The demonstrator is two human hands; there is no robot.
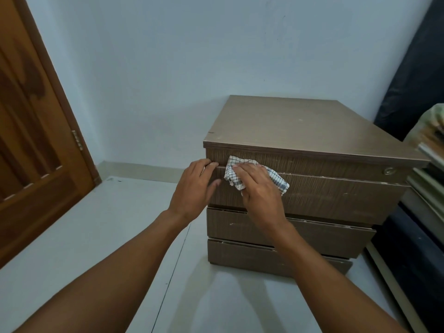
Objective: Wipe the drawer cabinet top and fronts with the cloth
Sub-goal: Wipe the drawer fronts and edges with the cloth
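Note:
A brown wood-grain drawer cabinet (336, 198) stands on the pale floor against the wall, with a bare top and three drawer fronts below a narrow upper strip. My right hand (258, 191) presses a white cloth with a blue check (236, 164) flat against the left part of the top drawer front. My left hand (193, 186) grips the left edge of that same drawer front, fingertips hooked at its upper corner. A small round lock (388, 171) sits at the right end of the upper strip.
A brown wooden door (36, 140) is at the left. To the right of the cabinet stand stacked items and a dark upright panel (413, 68). Pale floor (120, 236) spreads in front and to the left.

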